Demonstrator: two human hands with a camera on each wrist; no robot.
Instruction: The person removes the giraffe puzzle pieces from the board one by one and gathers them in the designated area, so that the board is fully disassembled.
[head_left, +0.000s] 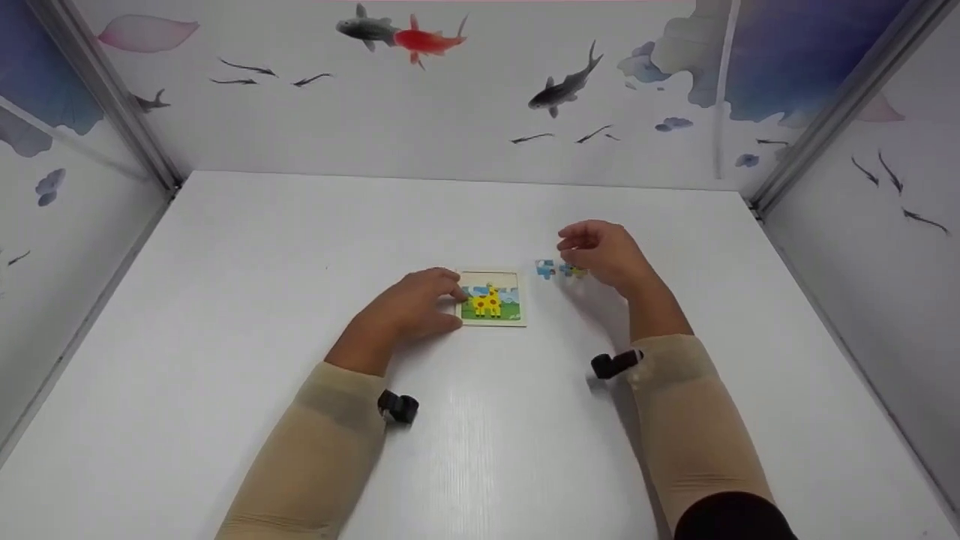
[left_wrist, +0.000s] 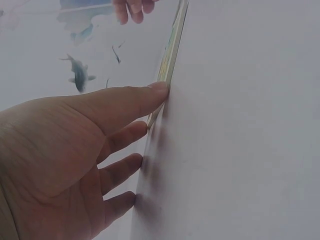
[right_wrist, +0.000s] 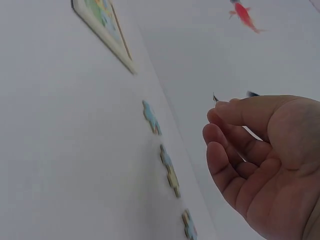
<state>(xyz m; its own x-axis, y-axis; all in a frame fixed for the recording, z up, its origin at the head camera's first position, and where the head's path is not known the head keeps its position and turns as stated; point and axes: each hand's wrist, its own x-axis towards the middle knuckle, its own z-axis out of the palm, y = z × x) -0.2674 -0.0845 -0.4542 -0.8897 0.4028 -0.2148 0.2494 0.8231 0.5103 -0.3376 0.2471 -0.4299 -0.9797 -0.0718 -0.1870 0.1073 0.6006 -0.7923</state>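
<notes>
Puzzle (head_left: 491,298) is lying on my worktop (head_left: 300,247); I'm bracing it with relaxed left hand (head_left: 411,307), right hand (head_left: 602,253) hovering empty, loosely curled, over loose pieces (head_left: 546,268).

Bright, even overhead light; soft shadows under arms; mild table glare; wrist views blurred, tilted.

Right hand (right_wrist: 265,165): at 4 o'clock in the view, palm showing, fingers (right_wrist: 225,145) loosely curled, holding nothing, apart from the worktop (right_wrist: 65,150).
Loose puzzle pieces: three, lying in a row on the white worktop; a blue piece (right_wrist: 150,117) near centre, a blue-and-yellow piece (right_wrist: 170,172) toward 6 o'clock, a third piece (right_wrist: 188,225) at the bottom edge.
Puzzle board (right_wrist: 105,30): at 11 o'clock, wooden-framed, partly cut off.
Wall: white, with a red fish (right_wrist: 245,15) at 1 o'clock.
</notes>
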